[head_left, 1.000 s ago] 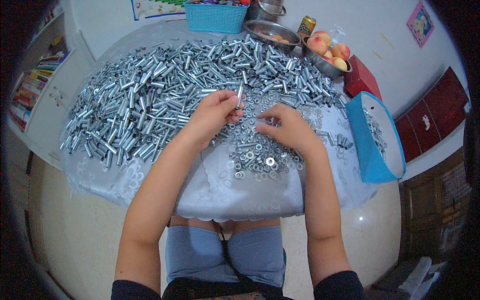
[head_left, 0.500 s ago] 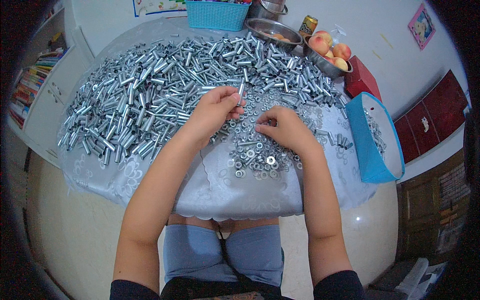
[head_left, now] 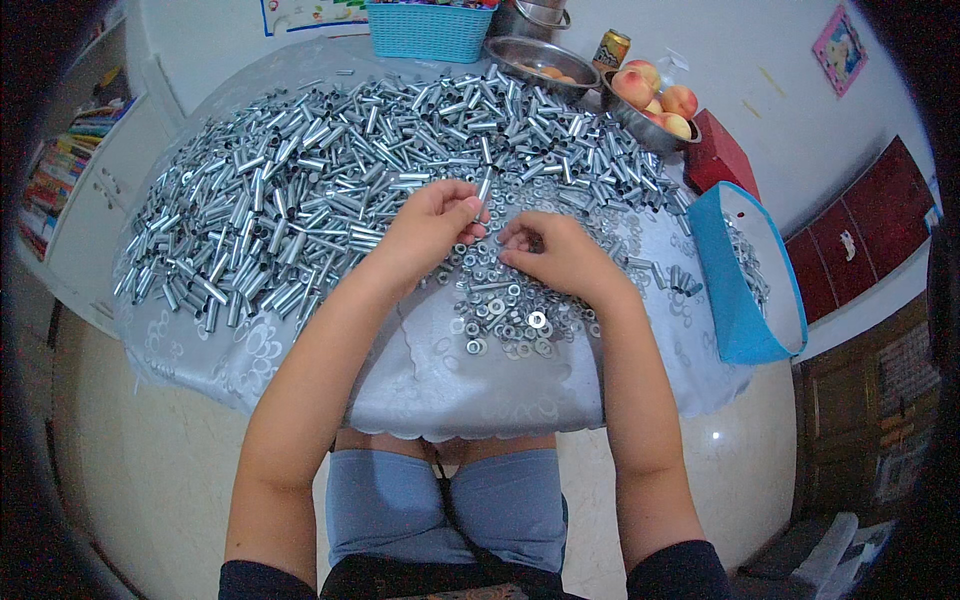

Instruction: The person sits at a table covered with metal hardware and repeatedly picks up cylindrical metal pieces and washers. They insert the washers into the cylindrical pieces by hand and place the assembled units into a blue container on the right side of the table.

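Pinched in my left hand (head_left: 437, 222) is a slim shiny metal tube (head_left: 485, 187), held nearly upright above the table. My right hand (head_left: 552, 250) is just to its right, fingers curled and thumb pressed in toward them. Whatever lies between those fingertips is too small to make out. Below and around my right hand spreads a pile of metal nuts and washers (head_left: 512, 318), with a few bolts among them. A wide heap of loose metal tubes (head_left: 300, 190) covers the left and far parts of the table.
The table wears a silvery cloth (head_left: 420, 385). On the right stands a blue fabric bin (head_left: 735, 290) with metal parts inside. Along the back are a turquoise basket (head_left: 430, 32), a steel bowl (head_left: 510, 55), a can (head_left: 611, 48), peaches (head_left: 640, 88) in another bowl, and a red box (head_left: 722, 155).
My right hand has moved left, nearer my left hand. My left hand, still holding the tube, has come down slightly.
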Motion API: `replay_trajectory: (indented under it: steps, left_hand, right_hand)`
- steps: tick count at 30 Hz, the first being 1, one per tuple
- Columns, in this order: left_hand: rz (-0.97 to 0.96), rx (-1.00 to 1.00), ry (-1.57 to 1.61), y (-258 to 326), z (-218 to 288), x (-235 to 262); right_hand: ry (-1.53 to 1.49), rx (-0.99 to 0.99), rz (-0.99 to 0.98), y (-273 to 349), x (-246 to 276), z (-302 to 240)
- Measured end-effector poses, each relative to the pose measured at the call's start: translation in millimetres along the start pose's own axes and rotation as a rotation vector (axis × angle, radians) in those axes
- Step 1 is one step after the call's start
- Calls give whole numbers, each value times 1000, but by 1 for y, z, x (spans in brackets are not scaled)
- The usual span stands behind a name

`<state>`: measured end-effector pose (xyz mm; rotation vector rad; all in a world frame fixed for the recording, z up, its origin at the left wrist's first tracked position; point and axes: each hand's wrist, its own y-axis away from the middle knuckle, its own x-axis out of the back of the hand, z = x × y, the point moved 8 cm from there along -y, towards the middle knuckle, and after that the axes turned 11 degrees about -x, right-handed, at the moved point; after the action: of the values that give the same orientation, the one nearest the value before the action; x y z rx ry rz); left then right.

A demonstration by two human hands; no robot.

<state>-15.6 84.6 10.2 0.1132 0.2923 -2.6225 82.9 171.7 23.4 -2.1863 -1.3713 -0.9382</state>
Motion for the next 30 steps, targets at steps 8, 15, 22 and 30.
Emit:
replay_trajectory:
  steps: [8, 15, 22, 30]
  left_hand:
    - [-205, -75, -51, 0, -5, -17]
    - [-275, -30, 13, 10, 3, -31]
    - [-294, -23, 35, 11, 5, -31]
    - [-311, -6, 42, 13, 8, -32]
  right_hand:
    - [-262, 58, 321, 9, 51, -9]
    - [-487, 117, 264, 11, 53, -13]
    - [-542, 76, 193, 11, 52, -13]
    - [-596, 14, 160, 10, 51, -9]
